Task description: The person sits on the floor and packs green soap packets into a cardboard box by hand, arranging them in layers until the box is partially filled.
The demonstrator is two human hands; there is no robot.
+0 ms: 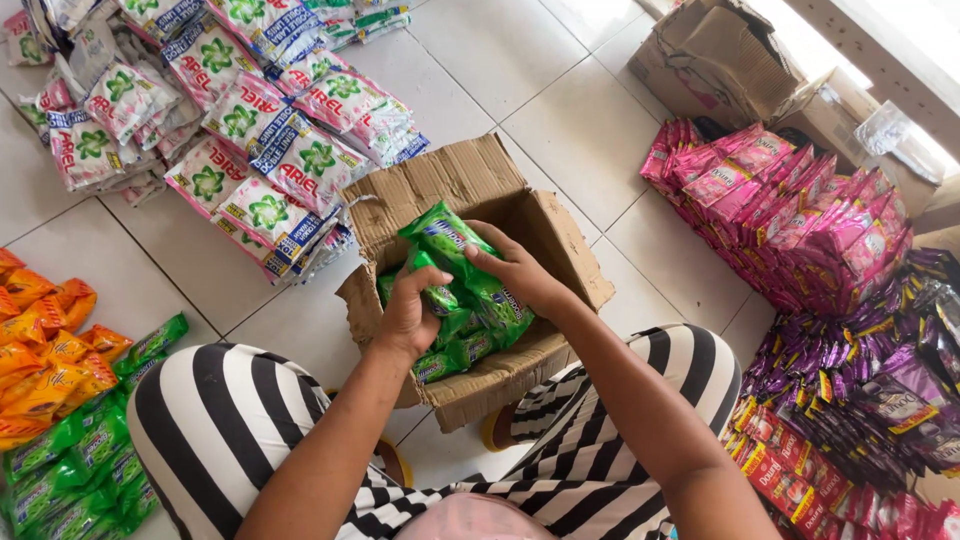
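White floor tiles (590, 130) lie under my cardboard box (470, 180). Both my left hand (408, 318) and right hand (520, 272) grip green packets (455, 250) inside it; the fingertips hide behind wrappers.

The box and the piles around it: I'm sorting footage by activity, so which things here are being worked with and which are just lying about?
In hand:
- green sachets, gripped by the left hand and the right hand
- cardboard box that holds them

Lying about:
- white packets
- pink sachets
- purple sachets
- orange sachets
- more boxes
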